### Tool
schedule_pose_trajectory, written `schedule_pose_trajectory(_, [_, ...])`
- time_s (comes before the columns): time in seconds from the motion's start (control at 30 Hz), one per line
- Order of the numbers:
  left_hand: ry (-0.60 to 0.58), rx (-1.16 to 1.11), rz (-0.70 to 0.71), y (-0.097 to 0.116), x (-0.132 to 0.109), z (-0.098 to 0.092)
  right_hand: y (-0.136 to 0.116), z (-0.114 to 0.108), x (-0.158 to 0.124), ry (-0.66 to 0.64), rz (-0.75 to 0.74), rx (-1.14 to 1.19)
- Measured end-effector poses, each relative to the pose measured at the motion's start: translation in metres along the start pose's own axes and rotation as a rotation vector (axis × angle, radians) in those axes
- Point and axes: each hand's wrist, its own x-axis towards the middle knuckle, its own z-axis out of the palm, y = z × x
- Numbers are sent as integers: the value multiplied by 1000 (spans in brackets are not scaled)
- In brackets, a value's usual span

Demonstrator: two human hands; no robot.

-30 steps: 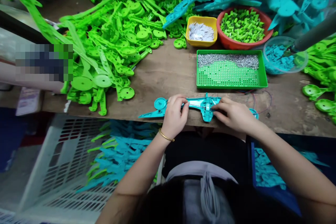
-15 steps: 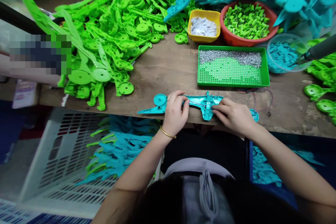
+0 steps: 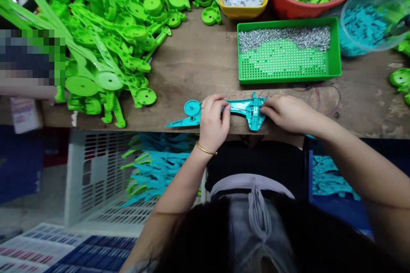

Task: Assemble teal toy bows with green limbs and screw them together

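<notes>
A long teal plastic part (image 3: 238, 106) lies along the table's front edge, with a round disc at its left and a crosspiece near its middle. My left hand (image 3: 215, 121), wearing a gold bracelet, is closed over the left portion of this part. A thin wire (image 3: 241, 110) runs along the part from the left fingers toward the crosspiece. At the crosspiece's right side my right hand (image 3: 286, 113) has its fingers bent and pressed together. What they pinch is hidden, and the hand covers the part's right end. Thin red and dark wires (image 3: 338, 96) lie loose beyond that hand.
A green tray (image 3: 285, 79) of small metal pieces stands behind the part. Past it are a yellow bin (image 3: 243, 10), a red bowl (image 3: 307, 7) and a clear tub (image 3: 363, 49). Green plastic parts (image 3: 128, 42) are heaped left. Below sits a white crate (image 3: 92, 179).
The view has shifted, so the table and containers sit higher in the picture. My right hand has moved slightly up along the crosspiece; my left hand keeps its hold on the teal plastic part.
</notes>
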Motion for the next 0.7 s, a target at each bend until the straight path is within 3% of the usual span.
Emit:
schedule_pose_trajectory(0.13, [-11,25,-3,0,1,2,4,4,-7,34,-132,-13])
schedule_pose_trajectory(0.3, [-41,29,-19,0,5,3,2,11,-25,115,-122,-118])
schedule_pose_trajectory(0.53, [77,-46,-105,0,6,0,-3,8,-33,98,-117,-273])
schedule_pose_trajectory(0.7, [132,-156,-191,1,5,-1,2,7,-35,272,-72,-286])
